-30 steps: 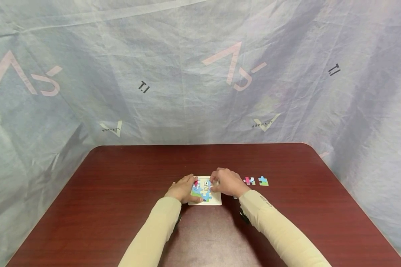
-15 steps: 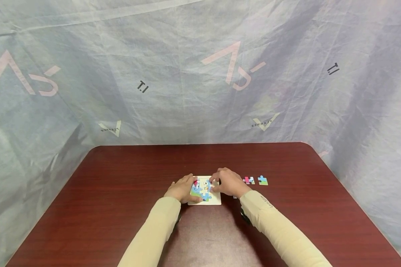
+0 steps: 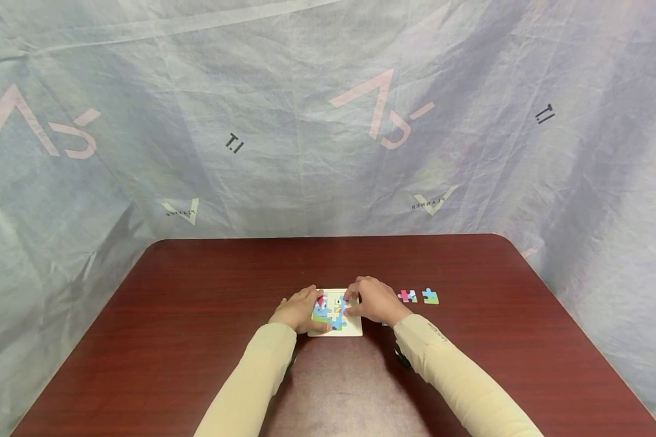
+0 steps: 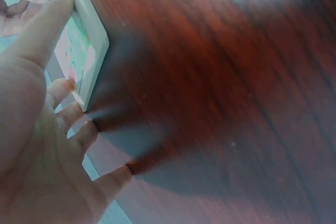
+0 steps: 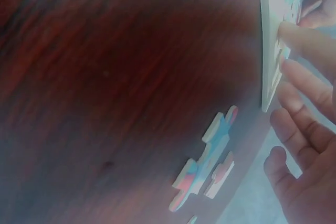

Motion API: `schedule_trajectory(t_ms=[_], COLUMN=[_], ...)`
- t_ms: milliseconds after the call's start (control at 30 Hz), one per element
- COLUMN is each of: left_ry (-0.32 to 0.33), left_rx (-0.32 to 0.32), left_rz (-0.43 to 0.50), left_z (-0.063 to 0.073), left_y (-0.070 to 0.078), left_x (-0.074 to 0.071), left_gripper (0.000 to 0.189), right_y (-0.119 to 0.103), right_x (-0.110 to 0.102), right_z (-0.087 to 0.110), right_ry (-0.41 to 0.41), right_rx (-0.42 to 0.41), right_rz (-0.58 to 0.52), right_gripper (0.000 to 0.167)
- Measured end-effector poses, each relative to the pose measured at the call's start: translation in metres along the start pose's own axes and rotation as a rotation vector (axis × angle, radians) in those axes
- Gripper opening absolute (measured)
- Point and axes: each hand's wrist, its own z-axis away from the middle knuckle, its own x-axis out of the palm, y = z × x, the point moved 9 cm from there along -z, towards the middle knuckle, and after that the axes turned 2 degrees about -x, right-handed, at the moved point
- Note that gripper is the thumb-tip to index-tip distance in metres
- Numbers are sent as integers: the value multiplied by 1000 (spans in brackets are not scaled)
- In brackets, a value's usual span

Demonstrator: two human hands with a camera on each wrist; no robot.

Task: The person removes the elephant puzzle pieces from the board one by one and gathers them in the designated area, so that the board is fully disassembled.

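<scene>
A small white-framed puzzle board [image 3: 354, 329] lies on the table, partly filled with colourful jigsaw pieces. My left hand [image 3: 295, 312] rests along its left side. In the left wrist view the thumb of that hand [image 4: 31, 129] lies on the board's near part, with the other fingers spread at the side. Over the board's right part, my right hand [image 3: 376, 300] pinches a blue puzzle piece [image 3: 344, 305] between thumb and bent forefinger. In the right wrist view this hand [image 5: 310, 145] has its thumb down on the board [image 5: 269, 40], the remaining fingers loosely bent.
To the right of the board lie loose pieces, among them a pink-and-white puzzle piece [image 3: 404, 296] and a blue-green puzzle piece [image 3: 430, 296]. Another sits half hidden under the right wrist. Behind the dark red table [image 3: 224, 267] hangs a grey printed cloth [image 3: 306, 121].
The right thumb and forefinger have shifted very slightly at the blue puzzle piece on the board. The left hand and the board stay in place.
</scene>
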Motion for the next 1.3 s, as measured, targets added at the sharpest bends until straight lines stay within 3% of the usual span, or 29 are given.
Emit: schedule_trajectory(t_ms=[767,1300], left_ry=[-2,-22], left_rx=[13,-1], left_rz=[15,20], left_z=[2,0], left_y=[1,-1], left_x=[-2,2], left_gripper=[80,83], right_y=[-7,6], right_x=[-30,-42], right_z=[11,27], right_ry=[54,54], right_rx=[-96,-80], right_rz=[2,-14], right_gripper=[22,23])
